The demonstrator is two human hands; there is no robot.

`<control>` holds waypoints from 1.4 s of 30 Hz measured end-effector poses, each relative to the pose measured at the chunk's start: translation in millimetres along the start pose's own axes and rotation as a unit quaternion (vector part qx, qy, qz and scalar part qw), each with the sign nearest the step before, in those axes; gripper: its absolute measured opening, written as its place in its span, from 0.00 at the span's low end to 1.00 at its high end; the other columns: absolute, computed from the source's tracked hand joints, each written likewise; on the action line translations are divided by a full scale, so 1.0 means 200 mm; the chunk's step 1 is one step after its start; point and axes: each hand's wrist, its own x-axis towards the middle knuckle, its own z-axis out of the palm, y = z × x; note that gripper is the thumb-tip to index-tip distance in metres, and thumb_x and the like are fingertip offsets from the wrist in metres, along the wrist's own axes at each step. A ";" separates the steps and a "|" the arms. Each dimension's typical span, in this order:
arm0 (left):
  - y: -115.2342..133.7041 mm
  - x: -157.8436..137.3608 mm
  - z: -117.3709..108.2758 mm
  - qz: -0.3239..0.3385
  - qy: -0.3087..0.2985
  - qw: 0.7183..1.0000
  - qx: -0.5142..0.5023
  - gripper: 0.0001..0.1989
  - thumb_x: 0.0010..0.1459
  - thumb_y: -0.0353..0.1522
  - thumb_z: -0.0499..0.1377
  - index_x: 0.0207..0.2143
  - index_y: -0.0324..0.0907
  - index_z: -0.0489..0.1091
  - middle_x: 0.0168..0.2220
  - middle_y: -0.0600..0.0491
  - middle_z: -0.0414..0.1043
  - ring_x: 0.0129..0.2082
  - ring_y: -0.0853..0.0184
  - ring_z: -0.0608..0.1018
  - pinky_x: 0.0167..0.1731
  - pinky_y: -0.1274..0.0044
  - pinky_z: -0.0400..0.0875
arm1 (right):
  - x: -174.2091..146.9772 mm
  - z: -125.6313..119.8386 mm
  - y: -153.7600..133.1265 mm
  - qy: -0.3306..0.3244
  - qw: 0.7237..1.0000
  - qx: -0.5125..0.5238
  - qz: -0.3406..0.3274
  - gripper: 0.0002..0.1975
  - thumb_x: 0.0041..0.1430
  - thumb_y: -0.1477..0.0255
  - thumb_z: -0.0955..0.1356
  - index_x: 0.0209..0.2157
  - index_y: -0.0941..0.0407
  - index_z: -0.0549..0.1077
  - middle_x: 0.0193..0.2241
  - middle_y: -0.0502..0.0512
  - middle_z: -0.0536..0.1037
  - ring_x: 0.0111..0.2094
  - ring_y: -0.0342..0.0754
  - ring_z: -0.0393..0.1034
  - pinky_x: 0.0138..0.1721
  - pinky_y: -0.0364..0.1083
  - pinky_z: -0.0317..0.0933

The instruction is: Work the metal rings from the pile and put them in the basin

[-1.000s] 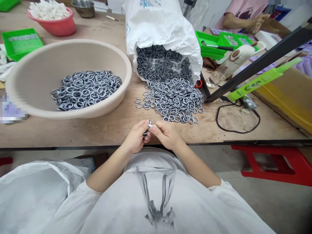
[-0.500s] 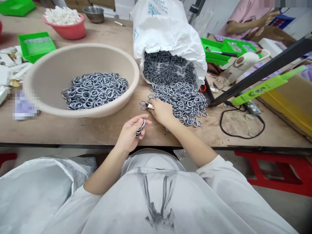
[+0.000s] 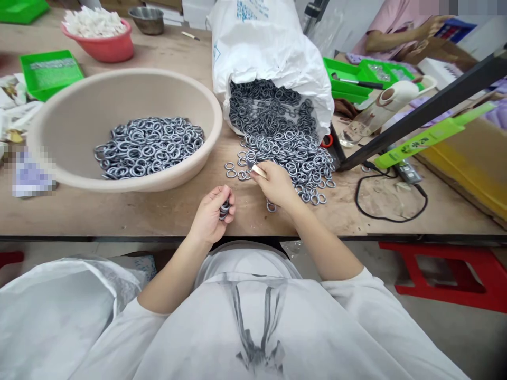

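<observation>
My left hand (image 3: 212,215) is closed around a small stack of metal rings (image 3: 224,209) just above the table's front edge. My right hand (image 3: 275,183) rests on the near edge of a pile of loose grey rings (image 3: 285,150) that spills from a white sack (image 3: 265,47) lying open on the wooden table (image 3: 119,211). Its taped fingertips pinch at a ring in the pile; whether a ring is gripped is hidden. A beige basin (image 3: 75,116) to the left holds several more rings (image 3: 148,145).
A red bowl (image 3: 101,45) of white pieces, a green tray (image 3: 49,71) and a steel bowl (image 3: 149,18) stand at the back left. A black stand arm (image 3: 420,105), a cable (image 3: 390,200), green trays (image 3: 348,79) and another person (image 3: 396,31) are at the right. A red stool (image 3: 447,274) stands below.
My hands were together on the ring stack a second ago. My right hand has since reached out to the pile, and my left hand has curled tighter around the stack.
</observation>
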 end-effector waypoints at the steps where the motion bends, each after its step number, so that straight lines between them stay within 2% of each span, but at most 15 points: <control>1: -0.01 0.00 0.01 0.011 0.001 1.000 0.011 0.20 0.46 0.41 0.71 0.30 0.40 0.64 0.23 0.61 0.63 0.18 0.79 0.65 0.12 0.87 0.51 | -0.03 0.00 0.00 -0.009 0.994 0.105 0.008 0.11 0.64 0.64 0.65 0.34 0.57 0.73 0.29 0.53 0.73 0.29 0.46 0.65 0.30 0.44 0.56; 2: -0.02 0.00 0.02 0.022 0.003 0.999 0.025 0.21 0.46 0.42 0.70 0.31 0.41 0.64 0.23 0.61 0.62 0.17 0.79 0.63 0.12 0.87 0.50 | -0.07 0.00 -0.01 -0.028 0.977 0.211 0.019 0.13 0.63 0.61 0.65 0.33 0.56 0.72 0.24 0.49 0.69 0.24 0.43 0.61 0.27 0.43 0.54; 4: -0.06 0.00 0.04 0.041 -0.001 0.997 0.061 0.22 0.47 0.45 0.69 0.33 0.41 0.66 0.22 0.61 0.60 0.16 0.79 0.61 0.12 0.87 0.49 | -0.15 0.01 -0.03 -0.076 0.919 0.383 0.044 0.18 0.59 0.53 0.67 0.32 0.56 0.71 0.19 0.44 0.61 0.18 0.39 0.51 0.20 0.41 0.47; 6: -0.09 0.00 0.05 0.057 -0.017 0.994 0.095 0.22 0.49 0.48 0.67 0.32 0.41 0.66 0.21 0.61 0.59 0.16 0.79 0.59 0.13 0.86 0.49 | -0.23 0.04 -0.07 -0.095 0.876 0.469 0.059 0.22 0.54 0.49 0.70 0.31 0.55 0.70 0.18 0.42 0.59 0.17 0.37 0.47 0.18 0.40 0.44; 8: -0.11 0.00 0.06 0.070 -0.029 0.991 0.111 0.22 0.50 0.50 0.66 0.29 0.41 0.66 0.21 0.61 0.58 0.17 0.78 0.59 0.14 0.86 0.50 | -0.29 0.07 -0.10 -0.071 0.866 0.492 0.057 0.22 0.50 0.49 0.72 0.30 0.54 0.69 0.20 0.43 0.63 0.19 0.38 0.53 0.20 0.40 0.51; 11: -0.13 -0.01 0.06 0.074 -0.033 0.992 0.101 0.24 0.50 0.51 0.65 0.25 0.41 0.62 0.20 0.61 0.56 0.16 0.78 0.59 0.14 0.85 0.50 | -0.33 0.10 -0.13 -0.012 0.877 0.479 0.035 0.21 0.50 0.50 0.72 0.33 0.53 0.69 0.27 0.47 0.71 0.28 0.42 0.65 0.31 0.42 0.63; 14: -0.13 -0.03 0.07 0.042 -0.058 0.994 0.088 0.26 0.48 0.51 0.66 0.24 0.41 0.60 0.19 0.61 0.55 0.16 0.78 0.58 0.14 0.85 0.50 | -0.33 0.10 -0.12 -0.007 0.884 0.468 0.005 0.22 0.50 0.52 0.73 0.39 0.52 0.70 0.32 0.49 0.74 0.33 0.45 0.68 0.37 0.45 0.65; 17: -0.12 -0.05 0.08 0.015 -0.085 0.993 0.077 0.26 0.48 0.50 0.66 0.23 0.40 0.60 0.20 0.61 0.55 0.15 0.79 0.59 0.14 0.85 0.49 | -0.32 0.08 -0.09 0.001 0.896 0.444 0.005 0.21 0.54 0.49 0.70 0.35 0.53 0.71 0.29 0.49 0.73 0.30 0.44 0.67 0.36 0.45 0.63; 19: -0.11 -0.06 0.09 0.007 -0.089 0.994 0.066 0.25 0.48 0.49 0.67 0.23 0.40 0.59 0.20 0.61 0.55 0.16 0.79 0.59 0.14 0.85 0.49 | -0.32 0.06 -0.08 0.019 0.915 0.402 -0.004 0.21 0.57 0.49 0.67 0.33 0.54 0.71 0.27 0.49 0.72 0.30 0.44 0.66 0.35 0.45 0.61; 23: -0.10 -0.06 0.09 -0.002 -0.064 0.997 0.044 0.24 0.47 0.48 0.68 0.25 0.40 0.60 0.19 0.61 0.56 0.15 0.80 0.59 0.14 0.86 0.50 | -0.37 0.01 -0.08 -0.014 0.959 0.262 -0.106 0.20 0.65 0.53 0.62 0.31 0.55 0.72 0.27 0.51 0.74 0.30 0.45 0.67 0.34 0.45 0.58; 27: -0.11 -0.05 0.09 -0.011 -0.051 0.998 0.041 0.23 0.48 0.47 0.68 0.25 0.41 0.60 0.18 0.62 0.56 0.14 0.80 0.58 0.13 0.86 0.49 | -0.41 0.00 -0.10 -0.016 0.972 0.173 -0.156 0.20 0.68 0.57 0.61 0.28 0.55 0.71 0.27 0.52 0.74 0.29 0.44 0.66 0.33 0.44 0.55; 34: -0.10 -0.04 0.07 -0.021 -0.052 0.998 0.031 0.24 0.46 0.47 0.69 0.26 0.40 0.61 0.17 0.63 0.56 0.13 0.80 0.58 0.13 0.86 0.49 | -0.39 0.03 -0.10 -0.014 0.982 0.122 -0.143 0.21 0.67 0.55 0.61 0.26 0.55 0.68 0.24 0.50 0.71 0.26 0.43 0.62 0.30 0.43 0.51; 36: -0.11 -0.06 0.06 -0.026 -0.067 0.997 0.031 0.25 0.46 0.48 0.69 0.25 0.40 0.60 0.18 0.62 0.56 0.14 0.80 0.58 0.13 0.86 0.49 | -0.36 0.05 -0.07 -0.009 0.988 0.112 -0.106 0.22 0.67 0.55 0.60 0.25 0.55 0.66 0.22 0.49 0.68 0.25 0.43 0.60 0.29 0.43 0.49; 40: -0.11 -0.09 0.05 -0.052 -0.144 0.987 0.045 0.25 0.51 0.47 0.66 0.22 0.39 0.59 0.19 0.61 0.56 0.15 0.80 0.59 0.14 0.85 0.50 | -0.29 0.05 0.00 0.062 0.992 0.107 0.011 0.23 0.66 0.54 0.60 0.22 0.54 0.63 0.18 0.46 0.61 0.23 0.43 0.56 0.28 0.44 0.47; 42: -0.10 -0.09 0.04 -0.045 -0.129 0.990 0.040 0.24 0.51 0.46 0.66 0.22 0.39 0.60 0.20 0.60 0.57 0.16 0.80 0.60 0.14 0.86 0.51 | -0.27 0.05 0.01 0.067 0.989 0.134 0.013 0.22 0.65 0.54 0.61 0.26 0.55 0.66 0.19 0.46 0.63 0.24 0.43 0.58 0.29 0.43 0.49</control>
